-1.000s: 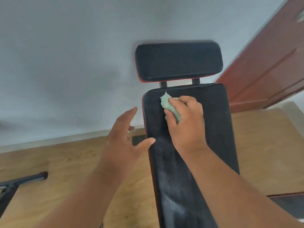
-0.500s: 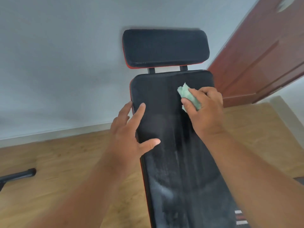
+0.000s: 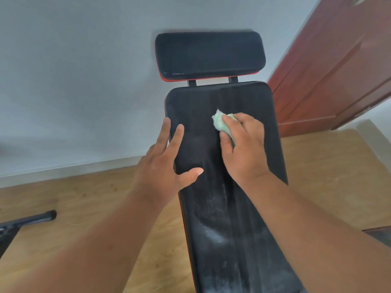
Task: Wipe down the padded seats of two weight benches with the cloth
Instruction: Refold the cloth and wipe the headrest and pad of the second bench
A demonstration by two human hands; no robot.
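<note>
Bar: a dark metal bar (image 3: 31, 219) lies on the wooden floor (image 3: 110, 199) at the far left, well apart from the bench.
Left hand: the left hand (image 3: 164, 166) lies flat with straight, spread fingers on the left edge of the long pad, holding nothing.
Long pad: the black padded seat (image 3: 222, 218) runs up the middle, streaked with pale dust on its near part.
Cloth: the green cloth (image 3: 222, 123) is bunched on the pad's upper half.
Right hand: the right hand (image 3: 243, 149) grips the cloth, fingers curled round it, pressing it on the pad.
Head pad: the small black pad (image 3: 209, 55) stands beyond the long one.
Door: a reddish-brown door (image 3: 338, 70) stands at the right.
</note>
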